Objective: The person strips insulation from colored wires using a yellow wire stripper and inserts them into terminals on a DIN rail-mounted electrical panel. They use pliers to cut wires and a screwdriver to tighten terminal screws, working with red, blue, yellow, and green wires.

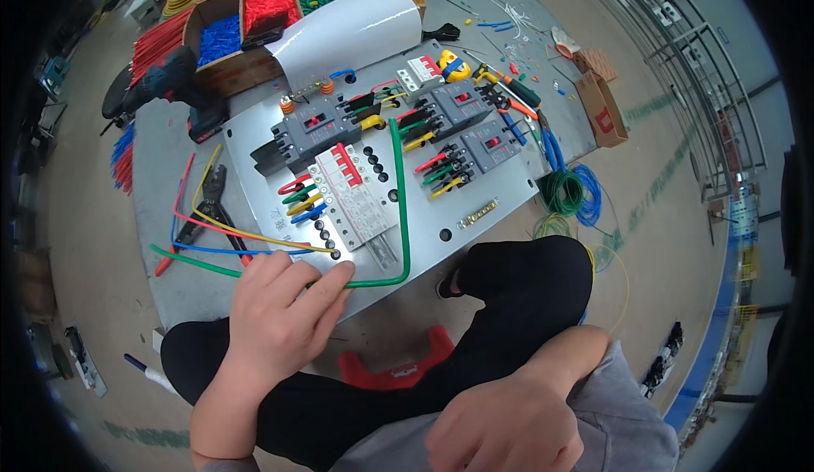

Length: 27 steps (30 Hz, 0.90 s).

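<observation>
My left hand [280, 315] is closed on a thick green wire [404, 209] at the near edge of a metal mounting plate [500, 209]. Right of the hand the wire runs along the plate's edge, then bends upward toward the breakers; its other end sticks out left. Just beyond my fingers stands a white multi-pole breaker [349, 196] with red levers and short coloured wires. Loose yellow, red and blue wires [254, 250] lie beside the hand. My right hand [504, 425] is over my lap, away from the plate, its fingers curled under and partly cut off below.
Grey moulded breakers [318, 128] sit farther up the plate. At left are a cordless drill [182, 90] and a crimping tool [216, 201]. A cardboard box [254, 69] of coloured caps stands behind, with a curved white sheet [348, 35]. Wire coils [564, 192] hang at the right.
</observation>
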Each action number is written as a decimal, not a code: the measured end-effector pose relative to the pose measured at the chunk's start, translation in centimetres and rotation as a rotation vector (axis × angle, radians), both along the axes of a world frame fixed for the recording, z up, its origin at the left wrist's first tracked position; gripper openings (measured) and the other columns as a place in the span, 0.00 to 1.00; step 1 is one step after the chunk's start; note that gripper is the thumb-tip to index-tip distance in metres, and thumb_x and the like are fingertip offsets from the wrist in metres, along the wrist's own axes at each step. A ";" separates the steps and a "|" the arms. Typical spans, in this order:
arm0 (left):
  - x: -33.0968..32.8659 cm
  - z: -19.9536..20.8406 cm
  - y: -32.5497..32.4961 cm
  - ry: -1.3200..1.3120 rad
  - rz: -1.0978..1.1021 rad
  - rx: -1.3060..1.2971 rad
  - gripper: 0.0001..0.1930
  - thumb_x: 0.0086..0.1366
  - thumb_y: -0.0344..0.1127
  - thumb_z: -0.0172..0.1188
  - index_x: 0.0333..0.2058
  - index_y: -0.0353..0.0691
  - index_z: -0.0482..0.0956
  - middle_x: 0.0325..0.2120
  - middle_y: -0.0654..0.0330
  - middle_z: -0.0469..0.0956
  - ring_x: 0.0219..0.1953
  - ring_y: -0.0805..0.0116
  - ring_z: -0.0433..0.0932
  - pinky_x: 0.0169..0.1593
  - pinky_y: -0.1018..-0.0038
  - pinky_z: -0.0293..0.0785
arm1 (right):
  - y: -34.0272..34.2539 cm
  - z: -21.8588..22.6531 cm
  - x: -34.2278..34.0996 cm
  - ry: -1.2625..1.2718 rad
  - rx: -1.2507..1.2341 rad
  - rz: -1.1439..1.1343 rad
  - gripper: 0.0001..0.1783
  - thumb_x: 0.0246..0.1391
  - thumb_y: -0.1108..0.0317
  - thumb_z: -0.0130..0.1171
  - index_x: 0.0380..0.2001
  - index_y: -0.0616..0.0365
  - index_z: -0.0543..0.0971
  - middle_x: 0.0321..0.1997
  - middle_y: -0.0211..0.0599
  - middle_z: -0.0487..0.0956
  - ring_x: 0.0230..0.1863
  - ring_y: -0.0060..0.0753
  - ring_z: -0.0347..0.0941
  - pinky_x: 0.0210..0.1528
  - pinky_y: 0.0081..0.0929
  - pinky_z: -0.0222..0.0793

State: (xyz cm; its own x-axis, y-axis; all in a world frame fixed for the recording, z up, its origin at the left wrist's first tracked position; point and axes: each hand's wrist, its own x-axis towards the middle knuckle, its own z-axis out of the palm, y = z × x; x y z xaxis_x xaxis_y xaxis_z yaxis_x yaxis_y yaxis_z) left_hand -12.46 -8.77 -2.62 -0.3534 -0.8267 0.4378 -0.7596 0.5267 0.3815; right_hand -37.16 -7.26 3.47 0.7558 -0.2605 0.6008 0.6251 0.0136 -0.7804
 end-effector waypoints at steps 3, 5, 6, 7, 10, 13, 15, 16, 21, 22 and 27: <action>-0.3 0.1 0.1 0.006 -0.001 -0.004 0.17 0.54 0.30 0.74 0.44 0.43 0.87 0.26 0.64 0.73 0.29 0.63 0.71 0.33 0.65 0.64 | -1.9 1.8 -0.2 0.056 -0.136 0.114 0.15 0.64 0.63 0.50 0.39 0.52 0.86 0.40 0.30 0.84 0.32 0.39 0.78 0.30 0.36 0.72; -0.5 0.2 0.1 0.018 0.002 0.005 0.17 0.52 0.28 0.74 0.43 0.41 0.87 0.25 0.63 0.74 0.28 0.61 0.70 0.33 0.65 0.63 | -2.3 1.5 -0.6 0.062 -0.199 0.171 0.16 0.65 0.63 0.49 0.40 0.52 0.87 0.41 0.30 0.84 0.32 0.40 0.78 0.30 0.36 0.72; -0.5 0.3 0.0 0.019 -0.001 -0.002 0.17 0.52 0.28 0.74 0.43 0.41 0.87 0.25 0.63 0.74 0.27 0.61 0.70 0.33 0.64 0.63 | -2.0 1.3 -0.6 0.051 -0.174 0.151 0.16 0.65 0.63 0.49 0.40 0.52 0.86 0.41 0.31 0.84 0.32 0.40 0.78 0.30 0.35 0.72; -0.5 0.1 0.1 0.021 -0.008 -0.003 0.17 0.52 0.28 0.74 0.43 0.41 0.87 0.25 0.63 0.74 0.27 0.61 0.70 0.33 0.64 0.63 | -1.6 1.1 -0.6 0.039 -0.150 0.127 0.16 0.66 0.63 0.48 0.40 0.52 0.86 0.41 0.31 0.84 0.32 0.40 0.78 0.30 0.35 0.72; -0.3 -0.1 0.3 -0.011 -0.020 0.017 0.16 0.54 0.30 0.74 0.43 0.43 0.86 0.25 0.64 0.72 0.28 0.63 0.71 0.33 0.65 0.64 | -0.7 1.1 -0.2 0.011 -0.060 0.037 0.17 0.68 0.61 0.48 0.38 0.50 0.86 0.42 0.32 0.84 0.33 0.39 0.79 0.31 0.34 0.73; 0.1 -0.4 0.3 0.019 0.007 0.019 0.15 0.54 0.29 0.74 0.42 0.43 0.87 0.25 0.64 0.74 0.29 0.62 0.72 0.33 0.65 0.66 | -2.3 1.9 -0.4 0.026 -0.180 0.056 0.14 0.68 0.59 0.52 0.39 0.50 0.86 0.44 0.33 0.85 0.35 0.42 0.80 0.33 0.37 0.75; 0.9 -0.5 0.4 -0.005 0.056 0.030 0.13 0.55 0.29 0.73 0.41 0.42 0.88 0.26 0.63 0.76 0.29 0.61 0.73 0.34 0.65 0.68 | -2.9 1.4 -0.4 0.007 -0.253 -0.051 0.13 0.65 0.58 0.59 0.41 0.52 0.86 0.45 0.34 0.86 0.36 0.47 0.82 0.34 0.42 0.76; 1.3 -0.7 0.2 0.009 0.065 0.027 0.13 0.55 0.29 0.73 0.41 0.42 0.88 0.26 0.63 0.76 0.29 0.61 0.73 0.35 0.65 0.68 | -3.2 0.9 0.0 0.041 -0.228 -0.157 0.09 0.63 0.63 0.59 0.37 0.54 0.84 0.40 0.34 0.84 0.33 0.46 0.80 0.32 0.41 0.75; 2.7 -1.1 0.3 0.082 0.063 -0.033 0.14 0.54 0.29 0.73 0.42 0.44 0.88 0.25 0.64 0.75 0.29 0.61 0.74 0.34 0.64 0.69 | -5.9 -0.7 1.6 0.783 -0.348 -0.867 0.09 0.65 0.67 0.59 0.42 0.63 0.78 0.29 0.36 0.79 0.30 0.38 0.77 0.34 0.32 0.73; 2.8 -1.1 0.5 0.094 0.056 -0.038 0.15 0.54 0.29 0.73 0.42 0.44 0.88 0.25 0.64 0.75 0.29 0.61 0.73 0.34 0.64 0.69 | -6.5 -1.4 2.3 0.960 -0.201 -0.950 0.13 0.68 0.64 0.60 0.47 0.64 0.76 0.29 0.36 0.78 0.31 0.35 0.76 0.36 0.30 0.73; 2.3 -1.9 2.1 0.076 -0.085 -0.093 0.19 0.55 0.33 0.74 0.48 0.47 0.86 0.26 0.66 0.70 0.27 0.68 0.71 0.31 0.70 0.67 | -7.4 -3.8 3.1 0.842 0.094 -0.623 0.16 0.77 0.58 0.49 0.38 0.59 0.72 0.27 0.27 0.73 0.31 0.22 0.69 0.37 0.24 0.68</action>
